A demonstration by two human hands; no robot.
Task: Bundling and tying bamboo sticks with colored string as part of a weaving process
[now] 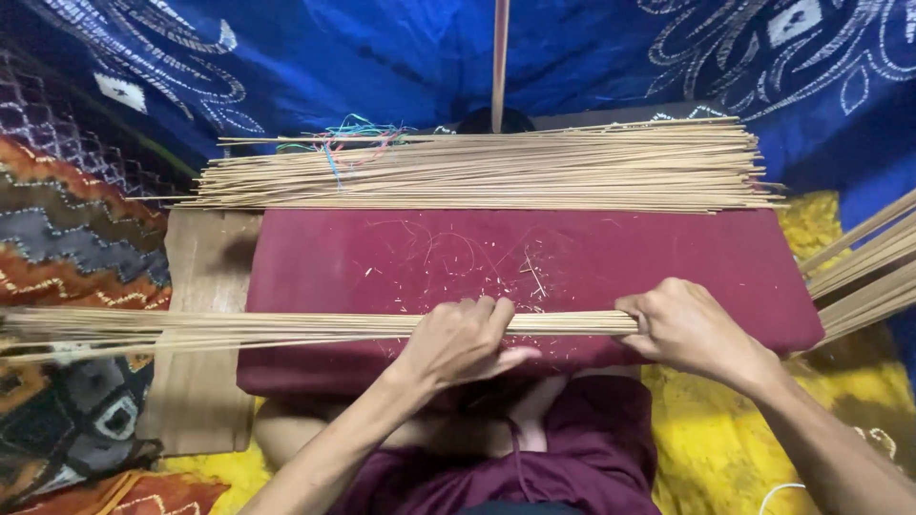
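A long bundle of thin bamboo sticks (239, 329) lies across the near edge of a maroon cloth-covered board (534, 253). My left hand (458, 339) rests over the bundle near its middle, fingers curled on the sticks. My right hand (682, 324) grips the same bundle further right, where the sticks fan out past the board. A second, larger pile of bamboo sticks (496, 172) lies along the board's far edge.
Coloured threads (348, 133) lie tangled on the far pile's left end. A wooden plank (196, 324) sits under the board at left. An upright wooden stick (500, 62) stands behind. Patterned blue, orange and yellow cloths surround the board.
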